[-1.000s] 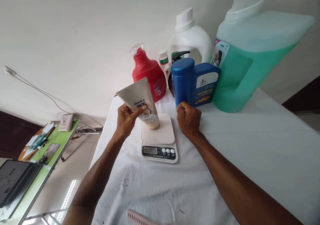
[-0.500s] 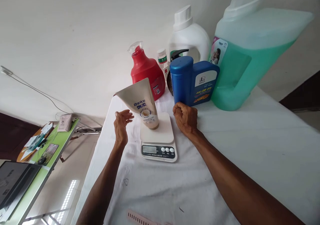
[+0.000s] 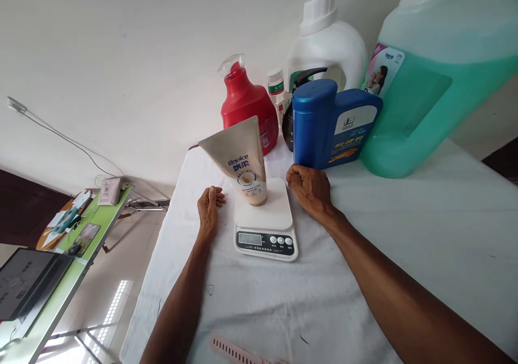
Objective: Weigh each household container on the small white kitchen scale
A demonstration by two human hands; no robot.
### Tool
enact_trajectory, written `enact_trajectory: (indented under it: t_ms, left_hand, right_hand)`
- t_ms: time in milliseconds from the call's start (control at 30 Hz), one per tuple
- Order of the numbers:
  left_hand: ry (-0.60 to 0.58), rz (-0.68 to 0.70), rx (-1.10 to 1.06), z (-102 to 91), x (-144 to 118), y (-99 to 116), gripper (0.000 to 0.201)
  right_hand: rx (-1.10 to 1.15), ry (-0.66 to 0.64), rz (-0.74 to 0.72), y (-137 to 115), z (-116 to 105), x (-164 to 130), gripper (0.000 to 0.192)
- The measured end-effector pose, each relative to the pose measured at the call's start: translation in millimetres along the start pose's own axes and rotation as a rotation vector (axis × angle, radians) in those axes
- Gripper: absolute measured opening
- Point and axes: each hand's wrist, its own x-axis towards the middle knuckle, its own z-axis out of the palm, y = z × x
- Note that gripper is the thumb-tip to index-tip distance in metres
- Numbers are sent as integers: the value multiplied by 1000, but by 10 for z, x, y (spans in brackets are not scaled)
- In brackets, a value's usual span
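Observation:
A beige Rejoice shampoo tube (image 3: 243, 161) stands cap-down on the white platform of a digital kitchen scale (image 3: 265, 218), its wide end leaning up and left. Left of the scale, my left hand (image 3: 209, 207) rests on the cloth with its fingers curled in, holding nothing visible and not touching the tube. My right hand (image 3: 311, 187) lies as a fist to the right of the scale, just in front of a blue bottle (image 3: 315, 126); nothing shows in it. The scale's display looks blank.
Behind stand a red bottle (image 3: 249, 99), a small white-capped bottle (image 3: 276, 83), a dark pump bottle (image 3: 288, 126), a white jug (image 3: 332, 45) and a big jug of green liquid (image 3: 421, 105). A pink comb-like strip (image 3: 234, 349) lies in front. A green table (image 3: 60, 294) is at left.
My left hand has come down to the cloth and its fingers have curled in. The right fist stays beside the scale. The view has shifted, and the tube stands as before.

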Motion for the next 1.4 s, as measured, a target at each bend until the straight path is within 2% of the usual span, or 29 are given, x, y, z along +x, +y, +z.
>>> enact_trajectory:
  t_ms: [233, 333, 400, 500, 533, 600, 667, 700, 767, 867, 933, 1033, 1167, 1267, 1400]
  left_hand:
    - [-27, -4, 84, -3, 12, 0, 50]
    - [-28, -5, 80, -9, 11, -16, 49]
    - [-29, -3, 70, -15, 7, -23, 48]
    - [-32, -3, 60, -21, 2, -19, 47]
    - [-35, -4, 62, -22, 1, -16, 47]
    - [-39, -3, 67, -19, 2, -12, 48]
    - [-35, -2, 65, -17, 4, -18, 51]
    - [-33, -2, 58, -17, 4, -23, 53]
    - [-29, -11, 22, -26, 2, -33, 57]
    - [-15, -54, -80, -70, -9, -1, 65]
    - [7, -54, -129, -119, -20, 92, 69]
    - [5, 84, -136, -185, -44, 376, 70]
    - [-146, 309, -81, -135, -87, 875, 77]
    - [-257, 312, -110, 20, -108, 1108, 77]
    - [-308, 237, -121, 233, -121, 1159, 66]
  right_hand:
    - [130, -21, -2, -74, -66, -65, 19]
    - [182, -25, 10, -153, -179, -130, 18]
    - [193, 46, 21, -230, -328, -219, 18]
    - [171, 238, -21, -409, -595, -514, 18]
    - [162, 256, -76, -486, -659, -669, 18]
    - [163, 226, -360, -651, -697, -1056, 20]
    - [310, 73, -676, -793, -594, -1489, 22]
    - [379, -23, -780, -842, -499, -1693, 23]
    - [367, -310, -866, -878, -269, -2014, 23]
    - [435, -590, -734, -808, 39, -2190, 19]
    - [520, -679, -623, -736, 157, -2147, 17]
    - [626, -741, -485, -668, 206, -2041, 16]
    - [692, -825, -336, -649, 168, -2004, 16]
    - [674, -883, -212, -659, 127, -1986, 19]
    - [624, -930, -176, -666, 109, -1953, 20]
